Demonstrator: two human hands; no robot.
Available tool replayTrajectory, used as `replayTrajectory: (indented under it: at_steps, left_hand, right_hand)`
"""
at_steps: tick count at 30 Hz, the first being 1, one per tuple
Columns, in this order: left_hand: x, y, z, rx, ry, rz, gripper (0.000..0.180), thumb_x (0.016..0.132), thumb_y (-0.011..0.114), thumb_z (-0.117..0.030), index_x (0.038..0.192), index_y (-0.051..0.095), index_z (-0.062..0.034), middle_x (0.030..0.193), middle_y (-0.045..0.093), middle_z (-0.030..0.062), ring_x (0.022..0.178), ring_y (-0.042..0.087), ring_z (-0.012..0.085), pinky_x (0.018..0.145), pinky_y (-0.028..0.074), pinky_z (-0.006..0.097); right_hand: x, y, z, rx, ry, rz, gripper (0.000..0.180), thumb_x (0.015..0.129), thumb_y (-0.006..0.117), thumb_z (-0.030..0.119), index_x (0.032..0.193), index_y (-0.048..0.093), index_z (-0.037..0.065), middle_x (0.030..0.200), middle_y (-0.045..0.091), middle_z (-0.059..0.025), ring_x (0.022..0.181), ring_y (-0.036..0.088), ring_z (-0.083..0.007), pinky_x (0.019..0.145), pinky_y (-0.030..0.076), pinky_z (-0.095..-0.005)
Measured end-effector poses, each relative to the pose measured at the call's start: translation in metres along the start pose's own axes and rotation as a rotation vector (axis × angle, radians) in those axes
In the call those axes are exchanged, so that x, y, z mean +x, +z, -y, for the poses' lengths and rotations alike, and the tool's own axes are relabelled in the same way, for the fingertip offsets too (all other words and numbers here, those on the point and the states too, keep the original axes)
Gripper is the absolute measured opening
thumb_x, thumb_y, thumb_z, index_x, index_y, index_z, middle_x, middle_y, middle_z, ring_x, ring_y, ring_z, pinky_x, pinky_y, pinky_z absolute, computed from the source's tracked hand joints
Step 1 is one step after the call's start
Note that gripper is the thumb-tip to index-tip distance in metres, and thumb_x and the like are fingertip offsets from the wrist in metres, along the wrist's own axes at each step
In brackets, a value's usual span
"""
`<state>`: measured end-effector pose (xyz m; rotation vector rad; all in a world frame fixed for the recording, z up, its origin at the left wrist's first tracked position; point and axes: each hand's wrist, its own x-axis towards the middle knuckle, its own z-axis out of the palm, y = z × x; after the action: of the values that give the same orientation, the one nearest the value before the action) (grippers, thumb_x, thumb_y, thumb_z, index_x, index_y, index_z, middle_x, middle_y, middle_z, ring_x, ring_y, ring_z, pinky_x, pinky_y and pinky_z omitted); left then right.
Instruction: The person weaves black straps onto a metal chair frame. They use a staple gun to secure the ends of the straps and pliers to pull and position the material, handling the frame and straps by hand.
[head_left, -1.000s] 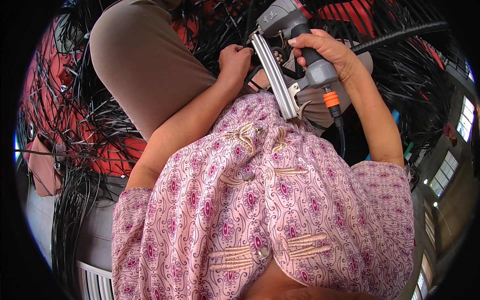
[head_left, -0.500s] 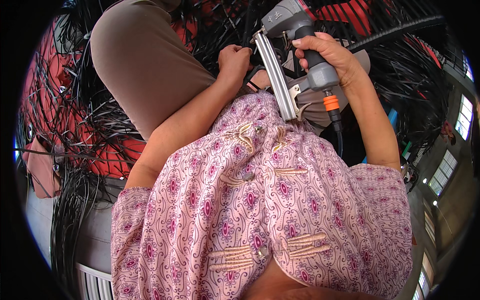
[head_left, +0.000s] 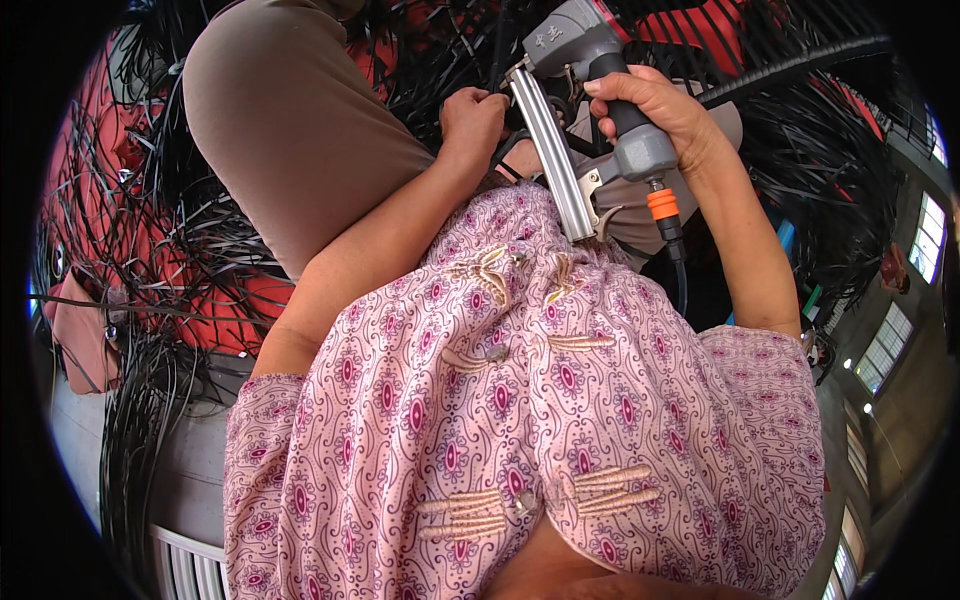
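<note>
My right hand (head_left: 655, 105) is wrapped round the black grip of a grey air nail gun (head_left: 550, 145). Its long silver magazine slants down toward my lap, and the nose end points away to the upper left. An orange and black hose coupling (head_left: 662, 205) hangs from the base of the grip. Just left of the gun's nose, my left hand (head_left: 474, 122) has its fingers curled closed among black flat strips (head_left: 420, 85). What its fingertips hold, if anything, is hidden. The two hands are apart, with the magazine between them.
My bent leg in brown trousers (head_left: 290, 130) fills the upper left. Tangled black strips (head_left: 150, 240) lie over red material (head_left: 245, 320) on the left. A black wrapped bar (head_left: 790, 68) runs across the upper right. More loose strips (head_left: 800, 150) hang on the right.
</note>
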<state>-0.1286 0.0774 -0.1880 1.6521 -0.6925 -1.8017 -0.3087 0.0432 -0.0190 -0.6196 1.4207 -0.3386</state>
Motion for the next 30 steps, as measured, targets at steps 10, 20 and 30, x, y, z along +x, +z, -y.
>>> replayTrajectory:
  at_steps: [10, 20, 30]
  left_hand:
    - [0.001, 0.005, 0.005, -0.1, 0.055, -0.057, 0.026, 0.074, 0.065, -0.013, 0.088, 0.069, 0.0082, 0.071, 0.067, 0.0151, 0.058, 0.066, 0.0211, 0.057, 0.053, 0.033]
    - [-0.004, 0.005, -0.006, -0.067, 0.017, 0.005, 0.023, 0.086, 0.065, -0.013, 0.098, 0.065, 0.0065, 0.085, 0.066, 0.0111, 0.064, 0.064, 0.0179, 0.059, 0.055, 0.028]
    - [-0.003, 0.005, -0.013, -0.06, -0.005, 0.005, 0.02, 0.085, 0.065, -0.013, 0.096, 0.066, 0.0045, 0.083, 0.066, 0.0097, 0.063, 0.062, 0.0159, 0.059, 0.052, 0.027]
  right_hand:
    - [-0.003, 0.007, 0.005, -0.026, -0.017, -0.037, 0.016, 0.081, 0.073, 0.012, 0.08, 0.059, 0.003, 0.068, 0.059, -0.0049, 0.052, 0.059, -0.0119, 0.048, 0.049, -0.0242]
    - [-0.01, 0.009, 0.007, -0.068, -0.014, -0.059, 0.015, 0.081, 0.072, 0.012, 0.08, 0.061, 0.003, 0.068, 0.059, -0.0038, 0.053, 0.059, -0.0108, 0.049, 0.049, -0.0233]
    - [-0.012, 0.015, 0.01, -0.134, 0.006, -0.087, 0.019, 0.082, 0.074, 0.018, 0.076, 0.058, 0.008, 0.067, 0.059, -0.0012, 0.052, 0.059, -0.0078, 0.047, 0.049, -0.0218]
